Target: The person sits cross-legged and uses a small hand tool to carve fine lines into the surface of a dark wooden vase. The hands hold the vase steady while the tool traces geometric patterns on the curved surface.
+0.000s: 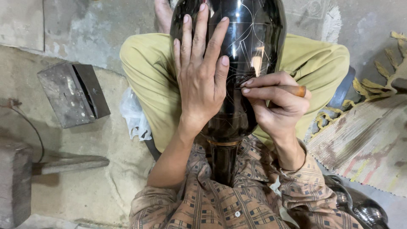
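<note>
Nearest me, my left hand lay flat and wide on the black vase in my lap; right hand pinched a graver. Thin lines were scratched above it; lower body looked bare.

Even, soft daylight; shadows faint. Bright glare streaks on the glossy black vase. Sharp focus around the vase; frame corners farthest from it bend with wide-angle distortion.
</note>
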